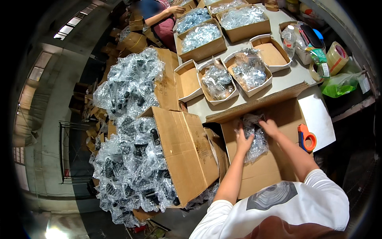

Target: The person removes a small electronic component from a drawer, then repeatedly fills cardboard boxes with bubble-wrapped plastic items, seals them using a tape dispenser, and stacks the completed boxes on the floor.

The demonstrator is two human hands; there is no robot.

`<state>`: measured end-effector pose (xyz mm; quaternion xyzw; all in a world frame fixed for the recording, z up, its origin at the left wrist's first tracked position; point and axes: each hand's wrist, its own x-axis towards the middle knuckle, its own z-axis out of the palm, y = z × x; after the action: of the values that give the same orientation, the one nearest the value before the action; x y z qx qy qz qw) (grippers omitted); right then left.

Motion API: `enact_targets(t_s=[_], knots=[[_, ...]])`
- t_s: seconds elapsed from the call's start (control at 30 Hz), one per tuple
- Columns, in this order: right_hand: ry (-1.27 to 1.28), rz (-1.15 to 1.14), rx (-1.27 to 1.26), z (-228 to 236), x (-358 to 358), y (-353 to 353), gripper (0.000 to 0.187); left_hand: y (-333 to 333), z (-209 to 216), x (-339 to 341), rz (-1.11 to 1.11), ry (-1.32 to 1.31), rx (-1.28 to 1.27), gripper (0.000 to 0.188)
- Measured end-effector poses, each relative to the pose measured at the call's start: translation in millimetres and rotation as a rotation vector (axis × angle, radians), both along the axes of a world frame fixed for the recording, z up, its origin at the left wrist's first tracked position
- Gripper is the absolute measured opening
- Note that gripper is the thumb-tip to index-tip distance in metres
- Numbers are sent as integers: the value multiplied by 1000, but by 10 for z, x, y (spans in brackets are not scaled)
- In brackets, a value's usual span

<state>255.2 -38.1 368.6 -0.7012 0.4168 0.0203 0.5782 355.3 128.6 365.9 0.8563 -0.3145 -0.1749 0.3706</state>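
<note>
A clear plastic bubble-wrap bag [258,148] lies over the brown floor of an open cardboard box [244,181] in front of me. What is inside the bag cannot be made out. My left hand [242,139] grips its left side, thumb toward the middle. At the bag's upper right, my right hand [270,127] pinches the crumpled plastic with bent fingers. An orange and blue tape dispenser [307,138] rests by the box's right edge.
Left of me, bubble-wrapped black parts [131,159] heap up around a large open carton [185,143]. Small trays with bagged metal parts [248,73] and fuller boxes [201,38] cover the white table. A bottle [289,42] and tape rolls [337,55] stand far right. Another person's arm [161,15] shows at the top.
</note>
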Motion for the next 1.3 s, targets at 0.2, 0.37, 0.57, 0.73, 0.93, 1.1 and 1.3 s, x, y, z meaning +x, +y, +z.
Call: enact_targets(t_s=[0.2, 0.37, 0.57, 0.73, 0.93, 1.1, 1.3], knots=[[-11, 274, -443, 274, -177, 261, 53, 18, -79, -277, -44, 84, -108, 75], [-525, -356, -563, 1757, 8, -378, 24, -208, 595, -498, -199, -316, 182, 74], [-296, -1108, 664, 1021, 1034, -1707, 21, -586, 662, -566, -474, -242, 484, 67], [-62, -1184, 748, 630, 1272, -1607, 5, -550, 599, -472, -424, -204, 461, 62], [-35, -852, 874, 934, 1104, -1488, 9, -142, 691, -494, -286, -235, 223, 57], [-637, -1040, 1087, 1144, 885, -1481, 48, 324, 668, -639, -141, -269, -11, 58], [-1042, -629, 995, 1396, 306, -1242, 38, 884, 495, -976, -384, -322, -53, 54]])
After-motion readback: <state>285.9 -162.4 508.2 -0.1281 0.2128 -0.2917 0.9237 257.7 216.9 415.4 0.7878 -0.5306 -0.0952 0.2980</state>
